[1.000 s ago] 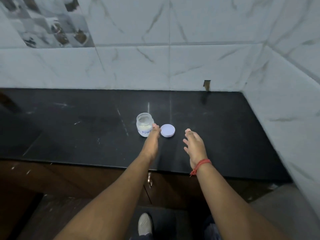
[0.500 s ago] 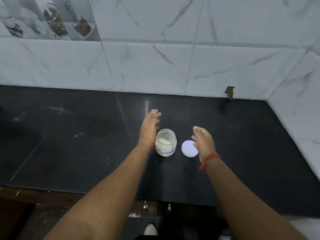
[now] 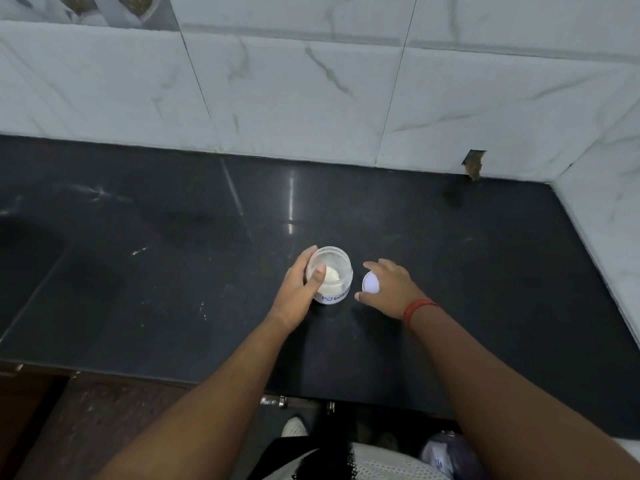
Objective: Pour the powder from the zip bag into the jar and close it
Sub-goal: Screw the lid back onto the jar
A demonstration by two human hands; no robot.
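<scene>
A small clear jar (image 3: pixel 333 273) with white powder inside and a label reading "POWDER" stands open on the black counter (image 3: pixel 173 271). My left hand (image 3: pixel 299 289) wraps around its left side, thumb on the front of the jar. The round white lid (image 3: pixel 370 283) lies flat just right of the jar. My right hand (image 3: pixel 389 287) is spread over the lid, fingers curved around it and covering its right half. A red thread band sits on that wrist. No zip bag shows on the counter.
White marble-look tiles (image 3: pixel 311 91) form the back wall and the right side wall, with a chipped hole (image 3: pixel 472 164) at the back right. The counter's front edge runs below my forearms. A pale bag-like thing (image 3: pixel 446 455) sits low at the bottom right.
My left hand has closed around the jar from beside it. My right hand has moved onto the lid. The camera has come closer and tilted down.
</scene>
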